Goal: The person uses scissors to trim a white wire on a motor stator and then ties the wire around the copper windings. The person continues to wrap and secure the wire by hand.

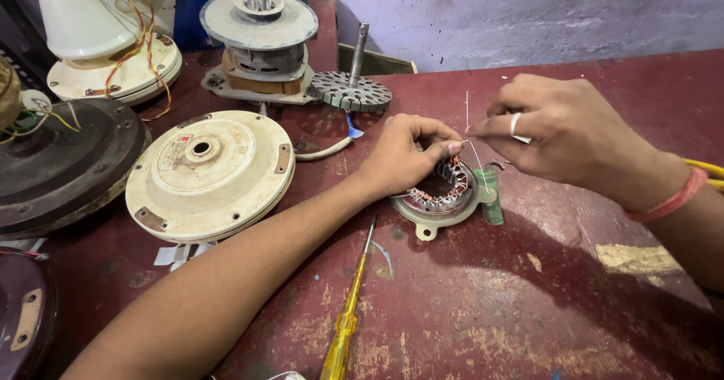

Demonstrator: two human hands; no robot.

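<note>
A small round motor stator (443, 196) with copper windings lies on the worn red table (490, 304). My left hand (403, 154) rests on its left rim, fingers curled and pinching at the winding top. My right hand (562, 131), with a ring and a pink wrist thread, pinches a thin white thread (467, 108) that runs up from the stator. A small green piece (492, 197) sits just right of the stator.
A yellow-handled screwdriver (347, 320) lies near the front. A cream fan motor cover (207, 173) sits left. Behind stand a motor assembly (260, 44), a toothed rotor with shaft (351, 87), a dark cover (56, 161), a white housing with wires (105, 48).
</note>
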